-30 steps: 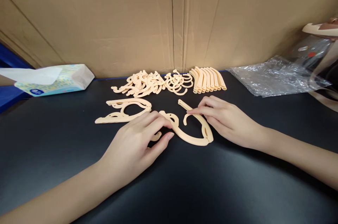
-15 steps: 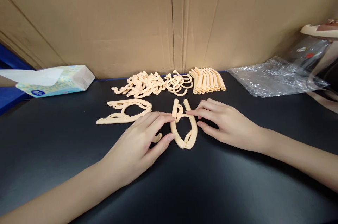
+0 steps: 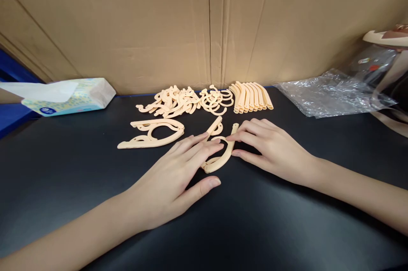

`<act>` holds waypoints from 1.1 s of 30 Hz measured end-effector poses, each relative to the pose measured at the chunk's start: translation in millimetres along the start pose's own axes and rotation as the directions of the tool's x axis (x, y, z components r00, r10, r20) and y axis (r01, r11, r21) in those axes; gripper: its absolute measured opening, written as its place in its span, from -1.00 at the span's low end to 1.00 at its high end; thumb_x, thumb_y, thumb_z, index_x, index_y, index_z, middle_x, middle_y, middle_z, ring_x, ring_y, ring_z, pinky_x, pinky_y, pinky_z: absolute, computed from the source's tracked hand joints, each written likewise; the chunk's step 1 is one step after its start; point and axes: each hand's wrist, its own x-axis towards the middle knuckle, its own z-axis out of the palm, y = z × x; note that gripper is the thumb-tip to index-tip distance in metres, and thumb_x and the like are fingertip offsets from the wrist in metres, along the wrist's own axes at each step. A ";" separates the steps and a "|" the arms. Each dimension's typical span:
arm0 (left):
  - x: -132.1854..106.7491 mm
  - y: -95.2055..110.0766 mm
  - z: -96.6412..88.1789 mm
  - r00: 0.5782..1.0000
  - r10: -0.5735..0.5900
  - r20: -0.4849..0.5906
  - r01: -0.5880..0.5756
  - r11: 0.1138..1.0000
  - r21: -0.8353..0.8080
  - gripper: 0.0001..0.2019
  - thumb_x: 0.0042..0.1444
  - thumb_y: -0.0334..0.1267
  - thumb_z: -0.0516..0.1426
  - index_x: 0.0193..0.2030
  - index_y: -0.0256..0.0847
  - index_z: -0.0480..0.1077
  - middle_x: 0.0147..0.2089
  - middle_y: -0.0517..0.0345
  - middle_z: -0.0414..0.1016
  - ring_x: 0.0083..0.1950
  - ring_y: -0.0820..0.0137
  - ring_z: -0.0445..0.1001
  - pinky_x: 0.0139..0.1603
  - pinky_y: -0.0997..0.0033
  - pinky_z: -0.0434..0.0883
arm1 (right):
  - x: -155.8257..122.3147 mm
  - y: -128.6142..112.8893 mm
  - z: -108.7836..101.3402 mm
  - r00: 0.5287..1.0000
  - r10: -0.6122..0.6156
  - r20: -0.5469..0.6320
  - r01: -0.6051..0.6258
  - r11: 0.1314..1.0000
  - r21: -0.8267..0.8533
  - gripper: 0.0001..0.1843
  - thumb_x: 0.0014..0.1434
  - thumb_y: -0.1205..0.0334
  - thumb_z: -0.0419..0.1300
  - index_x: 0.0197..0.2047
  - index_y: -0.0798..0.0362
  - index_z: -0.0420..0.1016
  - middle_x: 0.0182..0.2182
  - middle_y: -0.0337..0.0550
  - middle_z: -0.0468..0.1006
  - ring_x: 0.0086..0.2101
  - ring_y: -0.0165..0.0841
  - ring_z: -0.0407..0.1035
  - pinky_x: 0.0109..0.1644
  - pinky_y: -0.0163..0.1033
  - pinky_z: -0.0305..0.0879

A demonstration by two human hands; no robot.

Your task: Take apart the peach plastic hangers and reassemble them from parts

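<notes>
A beige folding clothes hanger (image 3: 227,157) lies folded on the black table, tilted to the right. My left hand (image 3: 178,173) rests over its left arm with fingers stretched out and thumb apart, covering part of it. On the other arm, my right hand (image 3: 267,147) has its index fingertip over the top and its thumb against the outer edge, gripping lightly. The hanger's hook lies curved between the two arms. A second folded hanger (image 3: 172,138) lies farther left, just beyond my left fingers.
Behind lie a heap of beige hanger pieces (image 3: 174,103), several loose hooks (image 3: 214,101) and a row of curved arms (image 3: 251,98). A tissue pack (image 3: 92,94) is at left, a clear plastic bag (image 3: 325,94) at right. Cardboard (image 3: 127,28) stands behind.
The hanger has turned clockwise, its top ends swinging right and its joined end left. My left fingers have slid over it, the thumb coming away. My right hand has barely moved.
</notes>
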 end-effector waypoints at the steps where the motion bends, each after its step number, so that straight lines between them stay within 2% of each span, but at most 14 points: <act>1: -0.2 -0.2 0.3 1.000 -0.009 0.004 0.009 1.000 0.001 -0.54 0.39 -0.04 -0.05 0.35 -0.12 0.16 0.37 0.13 0.27 0.44 0.26 0.08 0.39 0.19 0.18 | -0.3 -0.6 -0.1 1.000 -0.005 -0.001 0.005 1.000 -0.003 -0.68 0.36 0.12 0.09 0.05 0.12 0.49 -0.18 -0.10 0.50 -0.20 -0.28 0.36 -0.11 -0.13 0.25; 12: -1.7 -1.4 2.7 0.996 -0.090 -0.006 0.090 0.995 -0.040 -0.54 0.38 -0.01 -0.03 0.33 -0.10 0.17 0.39 0.17 0.23 0.47 0.30 0.03 0.44 0.20 0.11 | -0.5 -9.2 -4.0 0.994 -0.092 -0.064 0.092 0.996 -0.009 -0.76 0.35 0.23 0.09 -0.11 0.15 0.56 -0.28 -0.11 0.52 -0.28 -0.30 0.36 -0.17 -0.14 0.22; 16: -2.0 -4.2 1.4 0.989 -0.143 -0.038 0.134 0.974 -0.182 -0.61 0.41 -0.13 -0.12 0.31 -0.06 0.21 0.37 0.22 0.27 0.45 0.32 0.08 0.44 0.23 0.11 | -1.8 -23.7 -8.8 0.977 -0.190 -0.094 0.187 0.982 -0.038 -0.77 0.34 0.27 0.09 -0.13 0.14 0.56 -0.27 -0.08 0.53 -0.28 -0.28 0.36 -0.17 -0.13 0.23; 19: -2.5 -11.4 1.4 0.974 -0.219 -0.053 0.191 0.926 -0.327 -0.60 0.38 -0.24 -0.15 0.27 0.00 0.27 0.33 0.26 0.30 0.39 0.33 0.18 0.41 0.27 0.16 | -3.1 -34.0 -9.9 0.953 -0.300 -0.047 0.298 0.953 -0.051 -0.77 0.32 0.30 0.10 -0.05 0.16 0.54 -0.19 -0.04 0.56 -0.21 -0.25 0.39 -0.16 -0.14 0.26; 22: -2.2 -19.1 3.2 0.966 -0.246 -0.084 0.195 0.898 -0.395 -0.56 0.30 -0.35 -0.11 0.25 0.01 0.31 0.29 0.28 0.36 0.35 0.34 0.26 0.42 0.29 0.16 | -4.0 -39.3 -8.3 0.933 -0.360 -0.001 0.360 0.933 -0.021 -0.73 0.32 0.27 0.11 0.02 0.16 0.50 -0.06 -0.02 0.56 -0.10 -0.24 0.40 -0.08 -0.15 0.28; 25: -0.6 -21.8 4.5 0.970 -0.217 -0.111 0.160 0.910 -0.383 -0.49 0.19 -0.47 -0.10 0.23 -0.01 0.33 0.28 0.29 0.37 0.36 0.37 0.24 0.45 0.29 0.12 | -5.0 -41.4 -7.0 0.930 -0.366 0.017 0.366 0.931 0.019 -0.68 0.34 0.21 0.10 0.08 0.17 0.47 0.03 -0.02 0.53 -0.02 -0.25 0.38 0.03 -0.17 0.26; 29: 2.8 -18.1 2.0 0.980 -0.188 -0.062 0.158 0.934 -0.322 -0.36 0.01 -0.58 -0.14 0.21 -0.12 0.33 0.29 0.22 0.35 0.39 0.39 0.19 0.46 0.24 0.09 | -5.9 -41.8 -6.6 0.929 -0.369 0.029 0.369 0.929 0.022 -0.67 0.35 0.19 0.09 0.08 0.16 0.46 0.06 0.00 0.51 0.04 -0.22 0.36 0.08 -0.16 0.25; 33: 5.2 -14.8 -1.1 0.981 -0.191 -0.042 0.169 0.937 -0.307 -0.37 0.00 -0.58 -0.15 0.20 -0.17 0.33 0.28 0.16 0.36 0.37 0.37 0.21 0.46 0.19 0.10 | -5.8 -41.7 -5.9 0.931 -0.365 0.023 0.364 0.931 0.029 -0.66 0.36 0.20 0.07 0.10 0.17 0.46 0.06 0.01 0.52 0.06 -0.23 0.36 0.09 -0.16 0.26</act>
